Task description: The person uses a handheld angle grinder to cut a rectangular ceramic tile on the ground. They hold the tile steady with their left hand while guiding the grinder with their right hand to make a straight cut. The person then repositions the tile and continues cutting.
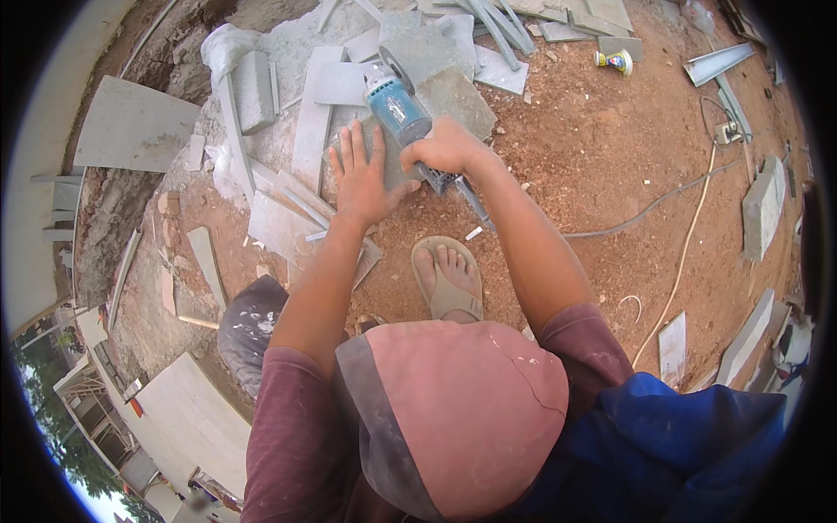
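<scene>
Pink cloth sits nearest the lens between two maroon sleeves, while past it a worker's bare hands meet over red dirt strewn with broken slabs. The right hand is wrapped around the rear of a blue grinder, which lies far and just left of centre, its disc pointing away. The left hand grasps nothing, spread flat on a grey slab just beside the tool. Whether the disc is spinning or touching stone cannot be told.

With only one hand on the grinder, a snagged disc could kick it left, toward those bare fingers. Loose stone strips stacked unevenly at left might shift under pressure and pinch the blade. Flying chips could reach the toes in an open sandal, and the grey cord at right might catch a step.
</scene>
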Demonstrator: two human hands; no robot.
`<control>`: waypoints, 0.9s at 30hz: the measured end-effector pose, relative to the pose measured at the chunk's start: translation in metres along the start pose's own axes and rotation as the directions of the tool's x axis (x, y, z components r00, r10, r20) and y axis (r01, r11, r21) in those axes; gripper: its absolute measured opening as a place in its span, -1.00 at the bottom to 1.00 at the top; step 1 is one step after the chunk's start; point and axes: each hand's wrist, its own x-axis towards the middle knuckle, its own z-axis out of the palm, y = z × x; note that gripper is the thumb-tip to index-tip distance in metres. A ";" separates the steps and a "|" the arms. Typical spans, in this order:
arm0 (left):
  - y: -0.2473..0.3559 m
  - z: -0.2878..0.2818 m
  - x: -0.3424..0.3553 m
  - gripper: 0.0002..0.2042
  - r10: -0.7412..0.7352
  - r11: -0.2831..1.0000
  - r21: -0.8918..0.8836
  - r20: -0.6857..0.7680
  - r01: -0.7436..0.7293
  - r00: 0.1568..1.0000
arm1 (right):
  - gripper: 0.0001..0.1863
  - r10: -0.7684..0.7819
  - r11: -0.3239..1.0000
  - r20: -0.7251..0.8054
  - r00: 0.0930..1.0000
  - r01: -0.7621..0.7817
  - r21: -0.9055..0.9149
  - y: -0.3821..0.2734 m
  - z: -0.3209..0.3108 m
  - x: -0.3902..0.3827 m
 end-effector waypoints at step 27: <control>0.001 -0.002 0.000 0.27 -0.004 1.000 0.009 0.000 0.004 1.000 | -0.48 0.015 1.000 0.005 1.000 -0.015 -0.018 -0.008 -0.008 -0.021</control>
